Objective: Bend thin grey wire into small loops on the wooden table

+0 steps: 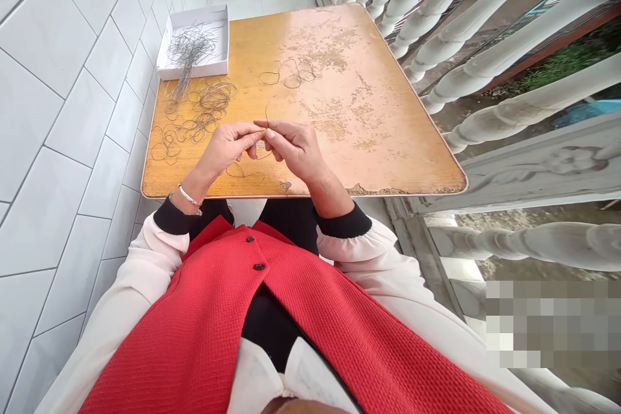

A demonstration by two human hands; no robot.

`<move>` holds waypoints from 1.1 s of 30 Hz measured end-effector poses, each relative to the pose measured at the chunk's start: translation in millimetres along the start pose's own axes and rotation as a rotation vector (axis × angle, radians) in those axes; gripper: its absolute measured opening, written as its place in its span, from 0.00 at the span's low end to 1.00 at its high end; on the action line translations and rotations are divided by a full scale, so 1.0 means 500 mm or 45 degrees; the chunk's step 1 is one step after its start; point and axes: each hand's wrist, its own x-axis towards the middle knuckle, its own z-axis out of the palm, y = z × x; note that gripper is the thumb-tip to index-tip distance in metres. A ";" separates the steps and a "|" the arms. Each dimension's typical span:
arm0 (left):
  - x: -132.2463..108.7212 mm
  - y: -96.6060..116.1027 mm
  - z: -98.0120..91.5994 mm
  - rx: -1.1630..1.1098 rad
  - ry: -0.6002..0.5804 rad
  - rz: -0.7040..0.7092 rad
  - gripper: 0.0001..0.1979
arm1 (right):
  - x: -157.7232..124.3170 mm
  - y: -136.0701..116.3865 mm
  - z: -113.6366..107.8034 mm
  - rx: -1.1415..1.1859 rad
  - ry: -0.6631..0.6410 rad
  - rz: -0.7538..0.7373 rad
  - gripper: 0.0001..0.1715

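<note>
- Left hand (226, 149) and right hand (294, 150) are nearly closed, fingertips pinching a thin wire (267, 110) between them, apparently because so fine a strand needs a tight grip.
- Wire loops (286, 72) lie spread on the desk (388, 142), seemingly to limit tangling.
- A wire bundle (189, 52) sits in a white box (226, 32) beyond.

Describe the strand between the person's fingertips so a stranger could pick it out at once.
On the orange tabletop, go to the near edge, where the left hand and right hand meet. The thin dark strand is pinched between them, and it alone rises off the table, unlike the loose coils lying flat and the bundle in the white box.
</note>
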 end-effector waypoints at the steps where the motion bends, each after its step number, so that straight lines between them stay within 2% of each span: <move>1: -0.001 0.001 0.000 0.005 -0.002 -0.005 0.11 | 0.001 -0.001 0.001 0.020 0.002 0.000 0.34; 6: -0.001 0.006 0.003 0.061 0.023 -0.097 0.14 | 0.004 -0.012 0.007 0.029 0.027 -0.031 0.37; 9: -0.004 0.000 0.006 0.113 0.142 -0.113 0.15 | 0.004 -0.018 0.006 -0.009 0.080 -0.029 0.37; 11: -0.007 -0.009 0.002 0.175 0.234 -0.057 0.15 | 0.004 -0.019 0.004 -0.023 0.097 -0.015 0.37; 13: -0.008 -0.017 -0.008 0.277 0.309 0.063 0.14 | 0.004 -0.019 0.002 -0.008 0.090 0.003 0.36; 15: -0.003 -0.023 -0.023 0.435 0.322 0.243 0.15 | 0.004 -0.019 0.000 0.022 0.057 0.016 0.35; 17: 0.008 -0.025 -0.040 0.658 0.237 0.468 0.18 | 0.005 -0.020 -0.001 0.033 0.005 0.025 0.33; 20: 0.038 -0.021 -0.063 0.987 0.027 0.782 0.22 | 0.004 -0.021 -0.002 -0.019 -0.090 0.008 0.30; 23: 0.067 -0.008 -0.075 1.167 -0.099 0.921 0.15 | 0.003 -0.019 -0.004 -0.085 -0.133 -0.018 0.26; 25: 0.077 0.005 -0.077 1.234 -0.120 0.894 0.13 | 0.001 -0.019 -0.004 -0.116 -0.102 -0.022 0.23; 27: 0.078 0.019 -0.076 1.221 -0.103 0.737 0.13 | 0.000 -0.019 -0.005 -0.144 -0.048 -0.017 0.22; 30: 0.072 0.031 -0.071 0.891 0.024 0.375 0.06 | 0.000 -0.019 -0.001 -0.180 0.036 -0.003 0.23; 33: 0.064 0.032 -0.058 0.577 0.133 0.181 0.06 | 0.002 -0.015 0.008 -0.194 0.113 0.000 0.25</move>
